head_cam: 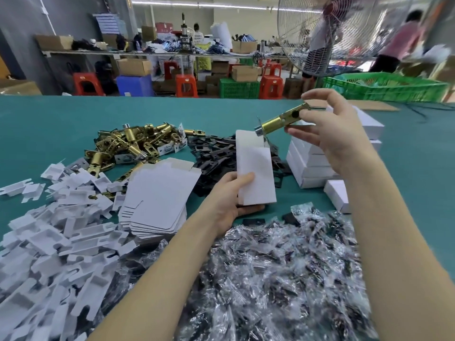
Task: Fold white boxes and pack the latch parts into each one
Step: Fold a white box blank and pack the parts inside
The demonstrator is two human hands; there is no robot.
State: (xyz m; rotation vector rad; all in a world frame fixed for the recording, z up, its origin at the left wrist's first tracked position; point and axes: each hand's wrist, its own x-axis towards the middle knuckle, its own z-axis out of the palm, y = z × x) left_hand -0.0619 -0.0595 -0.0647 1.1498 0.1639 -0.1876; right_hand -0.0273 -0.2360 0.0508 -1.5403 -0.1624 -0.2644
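In the head view, the left hand grips the lower end of a folded white box, thumb on its front face, holding it upright over the green table with its open top uppermost. The right hand pinches a brass latch by its far end; the latch's silver tip hangs just above the box's opening.

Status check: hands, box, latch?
Left hand grips folded white box, open end up. Right hand pinches brass latch above it, not yet in. Nothing blocking.
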